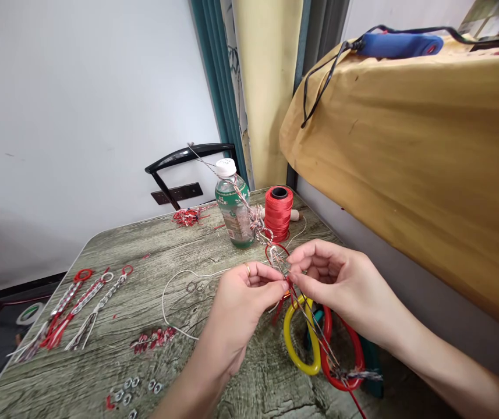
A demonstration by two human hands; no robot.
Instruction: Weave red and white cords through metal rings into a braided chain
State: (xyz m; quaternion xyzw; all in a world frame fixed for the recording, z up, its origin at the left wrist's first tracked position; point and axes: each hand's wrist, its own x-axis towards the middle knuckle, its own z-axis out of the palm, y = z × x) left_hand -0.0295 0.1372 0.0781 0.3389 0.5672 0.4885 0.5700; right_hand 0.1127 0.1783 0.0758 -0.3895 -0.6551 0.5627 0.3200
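My left hand and my right hand meet over the table's right half, fingertips pinched on thin red and brownish cords. The cords run up to a loop near the bottle and trail down over the scissors. Just below my fingers lie scissors with one yellow handle and one red handle. A twisted bundle of cords stretches from the chair back past a green-labelled bottle toward my hands. Behind my fingers stands a spool of red thread. The exact knot between my fingertips is too small to make out.
At the left lie several braided cord pieces with rings. Metal nuts and a small red-and-white cord pile sit near the front. A red tangle lies at the back by a black chair. Yellow cloth hangs at right.
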